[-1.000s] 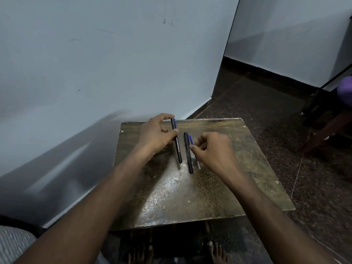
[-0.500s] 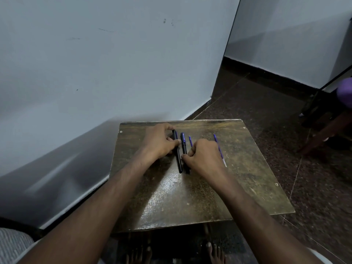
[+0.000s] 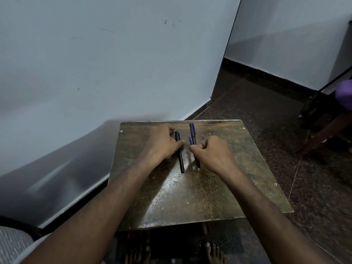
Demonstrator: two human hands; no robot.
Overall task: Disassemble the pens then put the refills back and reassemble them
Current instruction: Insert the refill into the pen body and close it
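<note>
Two black pens sit on a worn brown table [image 3: 190,197]. My left hand [image 3: 162,142] pinches the left pen [image 3: 181,159], which lies along the table pointing toward me. My right hand [image 3: 214,154] is closed around the right pen [image 3: 192,134], a black one with a purple clip. A thin purple refill [image 3: 190,140] shows just left of that pen. The tip of a second purple refill [image 3: 213,134] peeks out behind my right hand; the rest of it is hidden.
A white wall stands close to the table's left and far edges. Dark speckled floor lies to the right, with a wooden chair leg [image 3: 323,134] and a purple object [image 3: 344,94] at the far right. Bare feet [image 3: 213,252] show under the near edge.
My right hand has pulled the clipped pen to the right, so the two pens are now a gap apart. My left hand has kept its pen and stayed low on the table.
</note>
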